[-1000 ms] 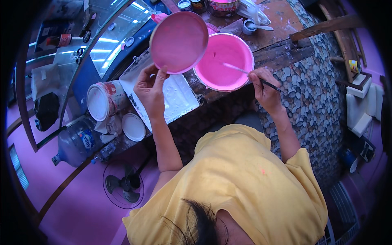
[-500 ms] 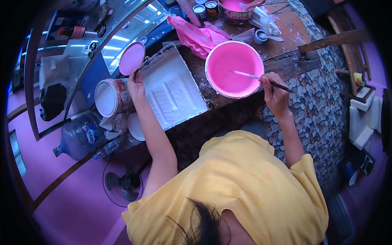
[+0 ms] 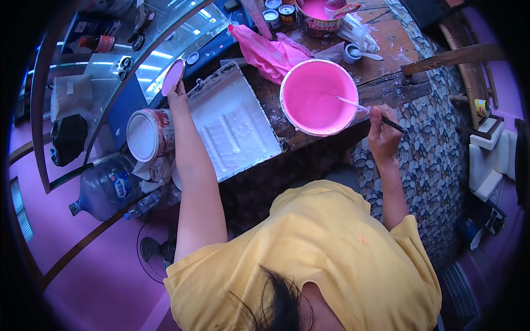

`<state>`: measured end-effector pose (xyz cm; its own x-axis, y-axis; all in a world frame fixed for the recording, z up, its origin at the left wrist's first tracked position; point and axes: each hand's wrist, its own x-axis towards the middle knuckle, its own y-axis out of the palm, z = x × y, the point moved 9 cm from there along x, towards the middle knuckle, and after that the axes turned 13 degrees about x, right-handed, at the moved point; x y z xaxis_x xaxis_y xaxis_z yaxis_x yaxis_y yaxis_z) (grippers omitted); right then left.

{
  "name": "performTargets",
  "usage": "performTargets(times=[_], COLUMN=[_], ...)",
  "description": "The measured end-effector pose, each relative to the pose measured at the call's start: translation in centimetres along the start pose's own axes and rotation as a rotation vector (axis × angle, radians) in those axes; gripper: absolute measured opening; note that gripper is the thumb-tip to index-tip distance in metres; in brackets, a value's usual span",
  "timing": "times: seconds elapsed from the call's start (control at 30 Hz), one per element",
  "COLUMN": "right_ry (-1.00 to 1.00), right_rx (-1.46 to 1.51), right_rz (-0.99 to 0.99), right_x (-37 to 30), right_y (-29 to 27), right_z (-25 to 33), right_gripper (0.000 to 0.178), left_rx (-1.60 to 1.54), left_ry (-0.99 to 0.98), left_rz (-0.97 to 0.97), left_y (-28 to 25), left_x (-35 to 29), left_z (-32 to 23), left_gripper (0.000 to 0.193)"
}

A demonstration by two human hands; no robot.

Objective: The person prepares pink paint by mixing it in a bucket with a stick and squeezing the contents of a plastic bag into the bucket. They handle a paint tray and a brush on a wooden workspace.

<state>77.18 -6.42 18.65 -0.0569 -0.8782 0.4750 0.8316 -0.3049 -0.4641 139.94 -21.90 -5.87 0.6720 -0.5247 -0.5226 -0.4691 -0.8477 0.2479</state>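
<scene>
My left hand (image 3: 178, 95) reaches out at the far left of the bench, its fingers closed on the edge of a round disc (image 3: 173, 76) with a pink-lilac face and a tan rim. The disc is tilted, seen nearly edge-on. In my right hand (image 3: 382, 132) is a slim paintbrush (image 3: 392, 122) with a dark handle, held by the fingers. Its pale tip points left, over the right part of a white-rimmed bucket of pink paint (image 3: 319, 96). Whether the tip touches the paint I cannot tell. Under my left forearm lies a white-coated paint tray (image 3: 234, 129).
A white-topped paint bucket (image 3: 144, 137) and a large water bottle (image 3: 105, 185) stand left. Behind the pink bucket lie a pink plastic bag (image 3: 262, 49), a small cup with a spoon (image 3: 353, 53) and another paint bucket (image 3: 320, 22). A glass case (image 3: 160, 49) borders the far left.
My left hand has moved left with the disc, which has turned more edge-on. My right hand has drawn the brush right and slightly nearer me, toward the bucket's rim.
</scene>
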Motion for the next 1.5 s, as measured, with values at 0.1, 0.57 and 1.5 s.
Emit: performTargets(times=[0.1,0.57,1.5], right_ry=[0.115,0.086,-0.095], right_rx=[0.129,0.214,0.129], right_rz=[-0.004,0.084,0.26], right_x=[-1.1,-0.4,2.2], right_y=[0.1,2.7,2.1], right_z=[-0.5,0.2,0.1], right_gripper=[0.018,0.014,0.019], left_rx=[0.005,-0.013,0.908], left_ry=[-0.026,-0.35,-0.657], left_rz=[0.024,0.687,-0.177], left_y=[-0.2,-1.6,-45.9], left_x=[-0.4,-24.8,-43.3], left_z=[0.2,5.2,28.1], left_gripper=[0.031,0.033,0.031])
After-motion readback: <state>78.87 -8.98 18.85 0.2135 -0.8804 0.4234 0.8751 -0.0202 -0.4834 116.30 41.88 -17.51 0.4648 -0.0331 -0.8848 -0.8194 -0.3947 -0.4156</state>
